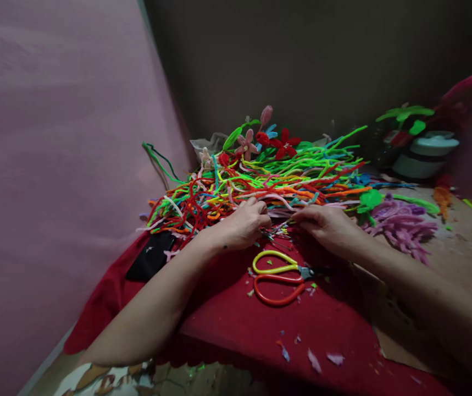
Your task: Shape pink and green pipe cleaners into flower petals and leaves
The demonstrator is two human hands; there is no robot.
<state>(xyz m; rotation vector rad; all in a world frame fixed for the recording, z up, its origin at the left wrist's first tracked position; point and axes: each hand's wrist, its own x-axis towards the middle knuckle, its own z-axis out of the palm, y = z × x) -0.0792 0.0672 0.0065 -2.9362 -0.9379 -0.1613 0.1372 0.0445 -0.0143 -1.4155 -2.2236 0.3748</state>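
Note:
Over the front edge of a heap of multicoloured pipe cleaners [260, 187], both my hands work close together. My left hand [247, 224] is closed, its fingertips pinched near some thin wiry pieces [279, 239]; what it grips is hidden. From the other side my right hand [329, 228] pinches a thin pale strand [288, 222] between thumb and forefinger. Just below the hands lie scissors [279, 276] with one yellow and one red handle loop, their blades pointing right into shadow.
The red cloth [227, 324] carries fluffy scraps. A black pouch-like item [151, 256] lies at left. Pipe-cleaner flowers [285, 144] stand behind the heap. At right are a pile of lilac pipe cleaners [403, 225] and a white-lidded container [425, 154]. A pink wall [54, 165] rises at left.

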